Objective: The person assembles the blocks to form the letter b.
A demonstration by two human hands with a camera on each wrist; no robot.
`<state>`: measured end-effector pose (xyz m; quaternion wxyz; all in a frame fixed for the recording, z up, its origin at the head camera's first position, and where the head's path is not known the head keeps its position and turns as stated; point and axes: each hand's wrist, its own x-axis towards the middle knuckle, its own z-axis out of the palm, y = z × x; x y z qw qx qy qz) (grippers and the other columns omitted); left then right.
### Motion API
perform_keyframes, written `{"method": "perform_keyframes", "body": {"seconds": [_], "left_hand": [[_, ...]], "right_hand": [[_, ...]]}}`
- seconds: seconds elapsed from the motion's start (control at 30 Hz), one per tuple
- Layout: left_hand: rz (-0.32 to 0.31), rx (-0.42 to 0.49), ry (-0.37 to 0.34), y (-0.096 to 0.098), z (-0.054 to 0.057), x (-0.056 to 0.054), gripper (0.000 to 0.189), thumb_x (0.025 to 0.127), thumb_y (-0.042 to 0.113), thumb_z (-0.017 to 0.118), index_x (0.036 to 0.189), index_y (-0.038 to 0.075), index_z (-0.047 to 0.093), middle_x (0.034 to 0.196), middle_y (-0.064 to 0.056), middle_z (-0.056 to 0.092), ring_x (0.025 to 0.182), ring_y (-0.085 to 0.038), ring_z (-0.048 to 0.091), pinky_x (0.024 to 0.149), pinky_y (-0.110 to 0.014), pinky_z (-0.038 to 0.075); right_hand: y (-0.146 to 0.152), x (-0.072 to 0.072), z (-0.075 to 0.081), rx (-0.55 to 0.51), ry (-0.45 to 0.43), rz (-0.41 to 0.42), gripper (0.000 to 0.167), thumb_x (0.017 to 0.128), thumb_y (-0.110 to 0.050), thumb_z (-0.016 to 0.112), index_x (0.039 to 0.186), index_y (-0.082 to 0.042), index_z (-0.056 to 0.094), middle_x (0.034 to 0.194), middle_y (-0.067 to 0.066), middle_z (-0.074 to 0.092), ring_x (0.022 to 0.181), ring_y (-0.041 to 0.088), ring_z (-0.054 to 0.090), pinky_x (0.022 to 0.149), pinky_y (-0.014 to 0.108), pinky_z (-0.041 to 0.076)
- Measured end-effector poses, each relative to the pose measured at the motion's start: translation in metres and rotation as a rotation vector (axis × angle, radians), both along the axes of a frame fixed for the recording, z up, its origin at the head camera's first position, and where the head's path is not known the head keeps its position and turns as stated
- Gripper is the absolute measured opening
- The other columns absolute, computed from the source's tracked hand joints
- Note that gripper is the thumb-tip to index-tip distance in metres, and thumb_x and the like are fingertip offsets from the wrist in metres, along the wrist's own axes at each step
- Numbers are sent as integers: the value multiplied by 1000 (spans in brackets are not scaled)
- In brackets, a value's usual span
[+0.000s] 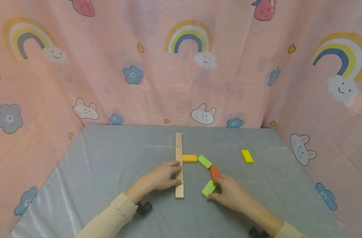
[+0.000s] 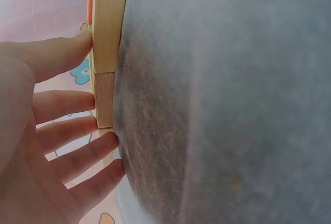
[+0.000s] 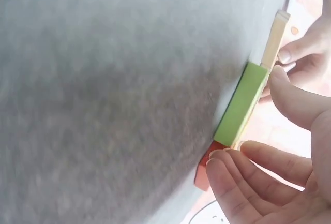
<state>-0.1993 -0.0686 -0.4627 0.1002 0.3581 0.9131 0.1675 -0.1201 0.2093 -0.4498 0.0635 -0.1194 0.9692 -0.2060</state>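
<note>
Several plain wooden blocks (image 1: 179,154) lie end to end in a straight line on the grey cloth. My left hand (image 1: 164,175) rests against the line's left side, its fingers extended and fingertips touching the wood. From the line, a yellow-orange block (image 1: 189,158), a green block (image 1: 204,162) and a red-orange block (image 1: 214,173) curve out to the right. Another green block (image 1: 208,189) lies below the red-orange one, angled down to the left. My right hand (image 1: 231,193) holds this lower green block between thumb and fingers at its ends, other fingertips beside the red-orange block (image 3: 206,171).
A bright yellow block (image 1: 247,156) lies apart at the right on the grey cloth-covered table (image 1: 115,155). Pink printed curtains (image 1: 228,89) stand behind the table and along both sides.
</note>
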Motion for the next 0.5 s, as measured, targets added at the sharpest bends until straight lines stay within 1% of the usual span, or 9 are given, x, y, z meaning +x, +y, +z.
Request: {"method": "perform_keyframes", "body": {"seconds": [0.13, 0.23, 0.37, 0.5], "left_hand": [[1, 4, -6, 0, 0, 0, 61, 98, 41, 69, 144, 4, 57, 156, -12, 46, 141, -33, 45, 114, -46, 40], [3, 3, -10, 0, 0, 0, 60, 98, 41, 68, 145, 5, 57, 156, -12, 45, 142, -33, 44, 114, -46, 40], [4, 2, -17, -1, 0, 0, 61, 98, 41, 68, 145, 5, 56, 156, -11, 45, 142, -32, 44, 114, -45, 40], [4, 4, -18, -1, 0, -1, 61, 98, 41, 69, 145, 5, 56, 156, -11, 45, 141, -32, 45, 114, -46, 40]], "right_hand": [[7, -4, 4, -43, -1, 26, 31, 78, -30, 89, 94, -10, 71, 80, -4, 56, 72, 11, 48, 63, 30, 42], [13, -7, 7, -50, 5, 38, 26, 81, -27, 87, 95, -11, 73, 79, -5, 57, 71, 10, 48, 61, 29, 42], [22, -11, 12, -63, 32, 53, 21, 84, -23, 85, 97, -10, 74, 83, -5, 62, 74, 8, 54, 65, 29, 50], [30, -14, 19, -69, 63, 46, 19, 86, -18, 82, 99, -6, 74, 88, -2, 67, 79, 11, 59, 71, 33, 55]]}}
